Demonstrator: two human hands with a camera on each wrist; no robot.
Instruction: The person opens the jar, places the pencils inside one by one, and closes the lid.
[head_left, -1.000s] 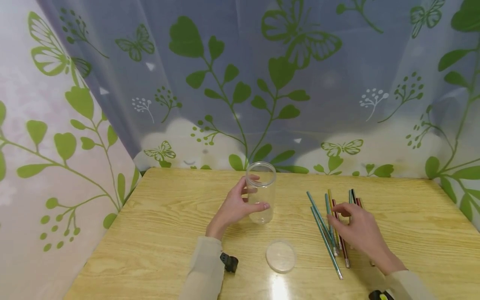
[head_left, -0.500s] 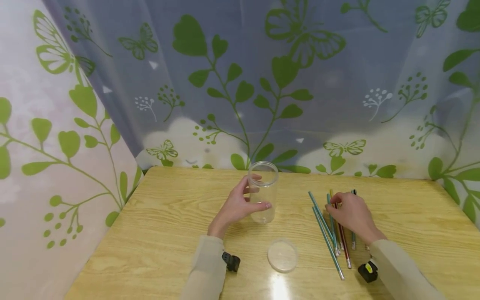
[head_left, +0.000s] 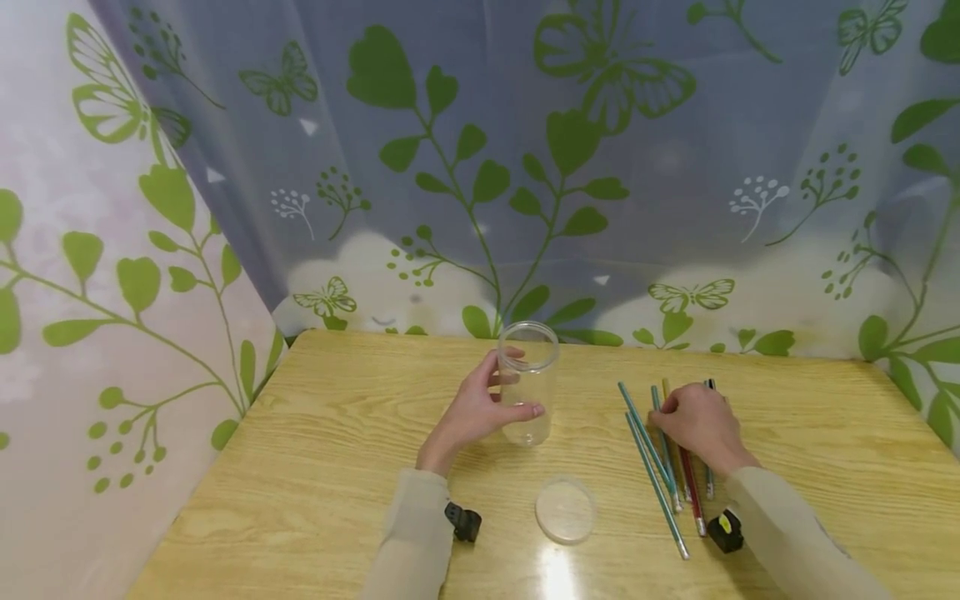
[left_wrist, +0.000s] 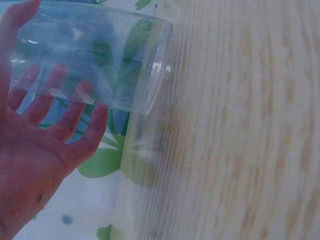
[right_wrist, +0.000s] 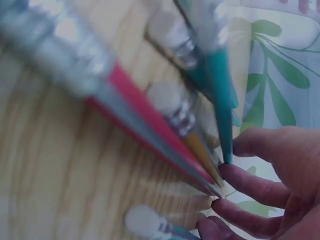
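Note:
A clear plastic jar (head_left: 534,387) stands uncapped near the table's back edge. My left hand (head_left: 468,412) holds its side, thumb in front and fingers round the far side; the left wrist view shows the fingers through the clear wall. At the right, my right hand (head_left: 701,425) is down over a loose group of pencils, covering the middle of several. In the right wrist view, a teal pencil (right_wrist: 218,90) runs between thumb and index fingertip, pinched there. A red pencil (right_wrist: 145,112) and a yellow pencil (right_wrist: 198,147) lie close to the other fingertips.
A round clear lid (head_left: 566,511) lies flat in front of the jar. Two teal pencils, one of them the outer teal pencil (head_left: 658,487), lie left of the right hand. Behind the wooden table (head_left: 322,467) hangs a leaf-patterned curtain (head_left: 450,275).
My right hand has moved slightly left and lowered onto the pencils, its thumb and index finger closing together. The left hand and jar have stayed in place.

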